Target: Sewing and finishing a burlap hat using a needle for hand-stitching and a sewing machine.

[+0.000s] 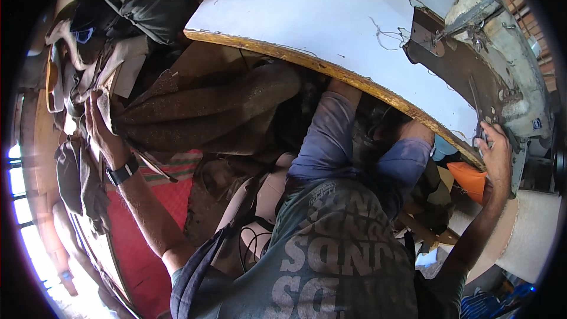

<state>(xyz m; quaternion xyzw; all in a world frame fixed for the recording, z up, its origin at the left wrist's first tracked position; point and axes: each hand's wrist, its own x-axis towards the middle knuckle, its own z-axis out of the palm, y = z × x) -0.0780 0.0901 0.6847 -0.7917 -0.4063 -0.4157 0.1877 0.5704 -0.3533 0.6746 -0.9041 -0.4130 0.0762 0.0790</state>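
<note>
My left hand [104, 129] reaches far out to the left, a dark watch on its wrist. Its fingers are stretched out against a bunch of hanging beige and brown cloth [88, 74]; part of the fingertips is lost in the folds. At the right end of the white tabletop [319, 15], my right hand [496, 147] is closed round the handles of a pair of scissors [477, 101]. The blades point away from me, over the brown plate beside a worn sewing machine [522, 62].
Dark brown cloth [207, 112] drapes below the table's left edge. A dark bag [156, 3] is at the upper left. Red patterned fabric [144, 230] lies beside my left forearm. An orange item [469, 180] sits under the table's right end. Loose threads [384, 34] lie on top.
</note>
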